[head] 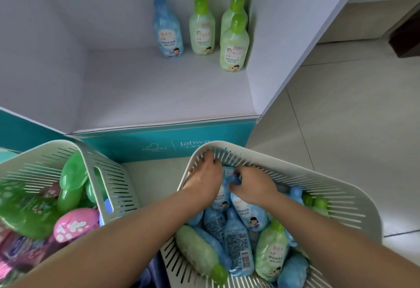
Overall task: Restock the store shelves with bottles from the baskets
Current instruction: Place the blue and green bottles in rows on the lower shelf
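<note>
A white shelf (141,87) with a teal front lip (127,142) printed "Jahwa" is seen from above, set on a pale tiled floor (341,117); a dark piece of furniture (406,35) is cut off at the upper right. Four bottles are stood upright at the back right of the shelf: a shelf blue bottle (168,35), a green bottle (201,30) just beside it, then a rear green bottle (236,8) with a front green bottle (234,49) directly before it, against the side wall. Two slatted baskets are placed on the floor before the shelf. The left basket (106,169) is filled with green and pink bottles (70,187), blurred. In the right basket (341,187) a heap of blue and green bottles (238,246) is laid flat. Both hands are reached into its far end. The held blue bottle (250,215) is lying down, long axis running away from the camera, base near, cap far; its cap is pinched by the curled fingers of the right hand (252,185). The left hand (204,174) is laid over a second blue bottle (221,199), which is pointed the same way, fingers bent at the basket wall; whether it is gripped cannot be told.
</note>
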Demonstrator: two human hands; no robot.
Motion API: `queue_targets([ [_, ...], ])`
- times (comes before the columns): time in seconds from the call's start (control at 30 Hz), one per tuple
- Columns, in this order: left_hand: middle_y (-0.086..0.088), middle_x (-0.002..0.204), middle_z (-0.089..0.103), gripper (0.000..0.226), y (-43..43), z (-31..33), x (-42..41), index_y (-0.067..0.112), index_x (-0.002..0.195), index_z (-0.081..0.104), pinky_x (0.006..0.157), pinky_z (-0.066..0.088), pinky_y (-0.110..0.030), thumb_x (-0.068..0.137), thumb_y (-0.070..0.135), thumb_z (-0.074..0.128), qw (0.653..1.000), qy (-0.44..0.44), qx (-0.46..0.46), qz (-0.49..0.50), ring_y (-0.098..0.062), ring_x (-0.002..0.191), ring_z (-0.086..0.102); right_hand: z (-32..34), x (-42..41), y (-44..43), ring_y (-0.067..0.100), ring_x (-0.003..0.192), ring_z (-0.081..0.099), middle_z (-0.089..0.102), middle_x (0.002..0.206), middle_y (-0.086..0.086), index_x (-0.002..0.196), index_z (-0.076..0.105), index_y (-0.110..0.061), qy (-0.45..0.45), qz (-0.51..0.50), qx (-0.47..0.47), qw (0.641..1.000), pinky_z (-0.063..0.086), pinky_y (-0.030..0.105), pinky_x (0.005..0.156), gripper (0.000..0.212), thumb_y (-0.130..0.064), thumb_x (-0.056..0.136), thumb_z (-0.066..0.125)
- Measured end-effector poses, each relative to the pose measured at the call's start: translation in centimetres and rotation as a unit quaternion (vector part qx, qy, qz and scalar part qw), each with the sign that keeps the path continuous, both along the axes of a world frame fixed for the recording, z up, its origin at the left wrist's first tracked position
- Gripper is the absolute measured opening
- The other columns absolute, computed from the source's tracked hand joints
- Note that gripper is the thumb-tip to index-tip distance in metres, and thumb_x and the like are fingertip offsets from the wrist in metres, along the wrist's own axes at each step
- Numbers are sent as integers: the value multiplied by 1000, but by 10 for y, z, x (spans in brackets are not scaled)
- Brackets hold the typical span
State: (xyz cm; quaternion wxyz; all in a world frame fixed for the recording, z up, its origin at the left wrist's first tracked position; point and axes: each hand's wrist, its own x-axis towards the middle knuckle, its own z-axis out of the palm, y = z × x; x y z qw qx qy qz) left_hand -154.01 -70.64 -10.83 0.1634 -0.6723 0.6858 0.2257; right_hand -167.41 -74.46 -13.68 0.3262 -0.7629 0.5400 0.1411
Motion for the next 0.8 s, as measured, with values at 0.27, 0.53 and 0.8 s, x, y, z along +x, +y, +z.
queue_targets([
  [0.27,-9,113,60,26,-6,20,4,14,111,55,84,51,-39,86,7,56,991,118,38,53,-30,104,60,50,11,13,30,96,61,64,102,7,104,55,-17,35,128,-25,991,33,27,66,20,-26,86,53],
  [0.53,2,113,59,27,-1,85,28,24,110,57,81,42,-27,84,21,62,976,187,-81,84,-21,105,56,108,1,9,25,89,57,62,96,3,85,48,-24,19,113,-38,993,33,28,59,8,-24,84,56],
  [0.8,5,89,63,29,-8,167,86,19,102,64,70,43,-24,74,20,74,933,241,-182,198,-14,78,53,189,35,-11,22,92,57,64,102,-2,104,57,-21,-91,48,-156,982,45,30,76,20,-24,85,60],
])
